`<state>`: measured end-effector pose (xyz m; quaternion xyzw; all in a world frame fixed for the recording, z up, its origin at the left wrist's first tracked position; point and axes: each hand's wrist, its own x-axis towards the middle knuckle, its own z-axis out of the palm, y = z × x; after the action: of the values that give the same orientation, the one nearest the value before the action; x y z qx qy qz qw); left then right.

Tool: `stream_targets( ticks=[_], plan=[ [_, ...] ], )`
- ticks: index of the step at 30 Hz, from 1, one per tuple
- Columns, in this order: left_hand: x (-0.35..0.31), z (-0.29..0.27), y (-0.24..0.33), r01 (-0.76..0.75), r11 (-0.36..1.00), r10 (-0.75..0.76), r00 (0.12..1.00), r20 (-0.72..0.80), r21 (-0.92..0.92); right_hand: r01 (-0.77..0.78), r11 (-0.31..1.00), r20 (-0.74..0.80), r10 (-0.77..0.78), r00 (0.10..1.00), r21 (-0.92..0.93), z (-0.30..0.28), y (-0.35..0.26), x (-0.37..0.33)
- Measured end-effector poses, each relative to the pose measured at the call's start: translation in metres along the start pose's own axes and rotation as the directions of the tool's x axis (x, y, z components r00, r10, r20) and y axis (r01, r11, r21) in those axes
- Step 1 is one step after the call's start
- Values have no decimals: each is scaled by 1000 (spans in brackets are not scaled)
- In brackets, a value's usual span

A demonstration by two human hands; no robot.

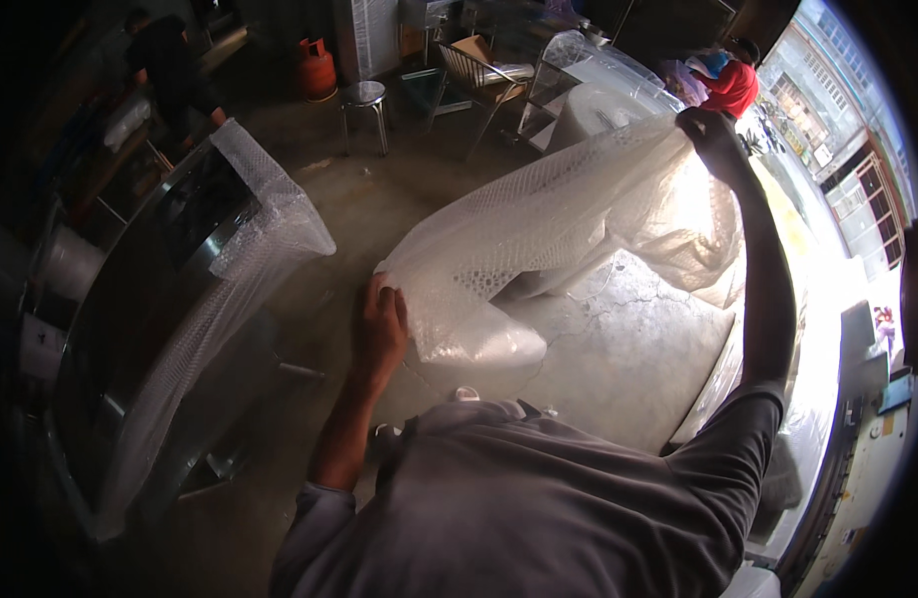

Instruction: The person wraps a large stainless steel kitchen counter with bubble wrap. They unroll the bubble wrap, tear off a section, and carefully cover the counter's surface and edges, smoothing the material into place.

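Note:
A long sheet of clear bubble wrap [539,219] stretches between my two hands and hangs in folds above the concrete floor. At its near left end, my left hand [382,324] pinches the edge, fingers closed. Raised high to the far right, my right hand [706,135] grips the opposite edge, its arm stretched out. Behind the sheet stands a large roll of bubble wrap [594,112], partly covered by it. On my left is a dark, shiny-surfaced metal table or cabinet [130,299], with another strip of bubble wrap [265,214] draped along its edge.
A red gas cylinder [317,72], a round metal stool [365,100] and a chair [484,80] holding a box stand at the back. One person in dark clothes [170,65] is far left; another in red [733,88] is far right, near the bright doorway.

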<state>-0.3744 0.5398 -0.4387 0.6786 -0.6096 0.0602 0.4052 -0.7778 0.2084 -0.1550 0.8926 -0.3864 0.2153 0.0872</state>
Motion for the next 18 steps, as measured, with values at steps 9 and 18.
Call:
stream_targets(
  ticks=[9,18],
  plan=[
    [-81,-76,-37,257,915,-258,965,40,-312,-264,917,126,236,964,300,142,-70,-32],
    [-136,-140,-56,410,886,-444,885,-141,-215,-345,731,313,187,931,589,204,-139,-49]
  ],
)
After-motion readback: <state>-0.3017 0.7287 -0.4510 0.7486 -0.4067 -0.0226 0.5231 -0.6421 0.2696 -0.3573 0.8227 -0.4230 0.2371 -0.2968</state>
